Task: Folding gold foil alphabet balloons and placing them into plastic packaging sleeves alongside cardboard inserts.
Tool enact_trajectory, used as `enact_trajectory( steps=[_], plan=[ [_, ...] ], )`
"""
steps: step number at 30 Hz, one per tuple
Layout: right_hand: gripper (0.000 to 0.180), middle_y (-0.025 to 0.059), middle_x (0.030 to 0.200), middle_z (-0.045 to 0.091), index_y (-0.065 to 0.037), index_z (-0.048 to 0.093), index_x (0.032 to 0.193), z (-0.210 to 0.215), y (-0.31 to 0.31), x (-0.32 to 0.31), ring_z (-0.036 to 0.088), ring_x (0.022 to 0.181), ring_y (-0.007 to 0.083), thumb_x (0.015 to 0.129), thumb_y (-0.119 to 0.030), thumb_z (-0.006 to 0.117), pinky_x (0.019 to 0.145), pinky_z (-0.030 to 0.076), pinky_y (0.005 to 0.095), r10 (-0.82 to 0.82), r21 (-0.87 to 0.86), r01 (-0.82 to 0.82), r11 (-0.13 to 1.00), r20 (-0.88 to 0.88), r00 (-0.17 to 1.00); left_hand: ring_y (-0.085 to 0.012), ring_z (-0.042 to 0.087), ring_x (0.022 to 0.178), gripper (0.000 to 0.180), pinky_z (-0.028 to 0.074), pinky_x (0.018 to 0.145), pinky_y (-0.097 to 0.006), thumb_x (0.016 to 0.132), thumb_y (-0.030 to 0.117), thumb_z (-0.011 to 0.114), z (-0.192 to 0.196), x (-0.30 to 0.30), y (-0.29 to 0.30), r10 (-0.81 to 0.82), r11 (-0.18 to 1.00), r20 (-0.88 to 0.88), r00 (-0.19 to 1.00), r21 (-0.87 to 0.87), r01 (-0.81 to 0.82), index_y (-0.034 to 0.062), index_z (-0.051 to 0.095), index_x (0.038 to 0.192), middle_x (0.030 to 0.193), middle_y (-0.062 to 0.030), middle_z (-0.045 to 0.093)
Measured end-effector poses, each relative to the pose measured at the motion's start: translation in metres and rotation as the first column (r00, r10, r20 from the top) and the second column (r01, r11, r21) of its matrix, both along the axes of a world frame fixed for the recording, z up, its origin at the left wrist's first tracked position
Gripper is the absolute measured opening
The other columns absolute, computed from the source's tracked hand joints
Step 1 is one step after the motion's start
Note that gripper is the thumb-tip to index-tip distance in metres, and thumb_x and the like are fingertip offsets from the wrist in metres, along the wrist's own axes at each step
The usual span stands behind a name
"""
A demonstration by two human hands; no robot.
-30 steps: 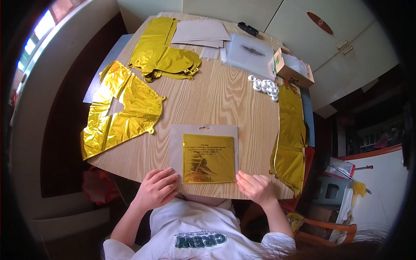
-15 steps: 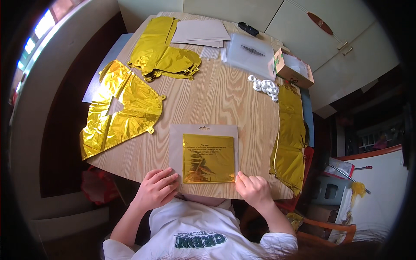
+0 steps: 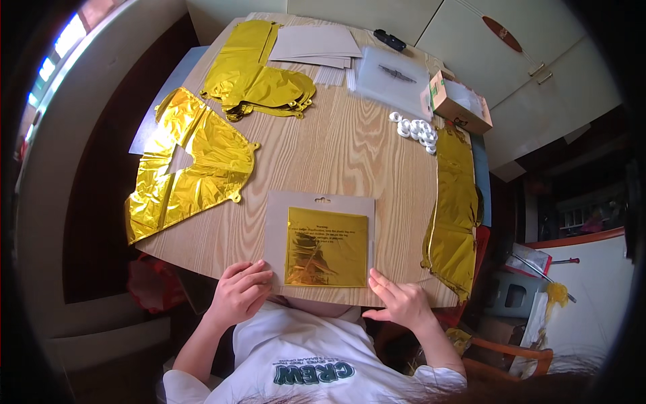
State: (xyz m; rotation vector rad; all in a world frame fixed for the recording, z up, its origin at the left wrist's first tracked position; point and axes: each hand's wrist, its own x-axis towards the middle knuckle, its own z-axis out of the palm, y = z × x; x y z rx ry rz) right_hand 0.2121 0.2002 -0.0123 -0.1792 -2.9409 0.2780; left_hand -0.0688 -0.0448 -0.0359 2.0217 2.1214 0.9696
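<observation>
Flat grey card packet (image 3: 321, 244) with folded gold foil lies at the near table (image 3: 350, 155) edge, left hand (image 3: 239, 294) and right hand (image 3: 400, 304) loosely open, fingertips pinning its bottom corners; likely light, thin, slippery, best gripped by card edges.

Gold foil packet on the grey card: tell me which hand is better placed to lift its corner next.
Probably the right hand: its fingertips rest at the gold foil packet's lower right corner. The left hand lies flat on the grey card.

Left hand (image 3: 240, 294) and right hand (image 3: 398, 304) touch the gold foil packet (image 3: 326, 246) on the wooden table (image 3: 350, 158)
</observation>
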Motion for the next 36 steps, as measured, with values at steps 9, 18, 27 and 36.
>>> enact_trajectory(
  steps=[9, 18, 27, 36],
  plan=[
    [0.028, 0.0012, 0.109, 0.073, -0.009, 0.070, 0.096, -0.023, -0.011, -0.004, 0.065, 0.055, 0.0142, 0.081, -0.033, 0.076, 0.049, 0.051, 0.0269, -0.161, -0.024, 0.159, 0.987, -0.185, 0.970, -0.0222, 0.067, 0.108, 0.011, 0.048, 0.092, -0.039, 0.076, 0.003, 0.070, -0.001, 0.005, 0.007, 0.098, 0.994, 0.093, 0.991, 0.045, -0.103, 0.0073, 0.062, 0.080, 0.098, -0.0043, 0.072],
    [0.012, 0.0045, 0.091, 0.076, -0.009, 0.067, 0.083, -0.027, -0.025, -0.018, 0.066, 0.056, 0.0174, 0.078, -0.013, 0.077, 0.051, 0.051, 0.0291, -0.338, -0.166, 0.298, 0.940, -0.326, 0.883, -0.0218, 0.068, 0.090, 0.015, 0.045, 0.082, -0.036, 0.068, 0.000, 0.070, -0.005, 0.014, 0.017, 0.249, 0.956, 0.036, 0.968, 0.150, -0.252, 0.0084, 0.060, 0.075, 0.087, -0.0010, 0.071],
    [0.014, 0.0058, 0.085, 0.075, -0.010, 0.059, 0.075, -0.033, -0.032, -0.030, 0.063, 0.051, 0.0184, 0.076, -0.008, 0.073, 0.048, 0.049, 0.0290, -0.352, -0.025, 0.374, 0.927, -0.402, 0.845, -0.0202, 0.061, 0.075, 0.019, 0.041, 0.072, -0.035, 0.065, -0.002, 0.069, -0.009, 0.024, 0.027, 0.395, 0.903, 0.037, 0.918, 0.166, -0.395, 0.0094, 0.055, 0.067, 0.068, -0.0017, 0.060],
    [0.022, 0.0028, 0.081, 0.071, -0.010, 0.053, 0.072, -0.037, -0.035, -0.036, 0.063, 0.055, 0.0207, 0.074, -0.008, 0.074, 0.048, 0.051, 0.0320, -0.401, -0.015, 0.431, 0.902, -0.397, 0.825, -0.0227, 0.060, 0.075, 0.021, 0.043, 0.073, -0.036, 0.064, -0.005, 0.066, -0.013, 0.030, 0.034, 0.455, 0.880, -0.026, 0.890, 0.166, -0.445, 0.0085, 0.049, 0.067, 0.069, -0.0029, 0.058]
  ],
)
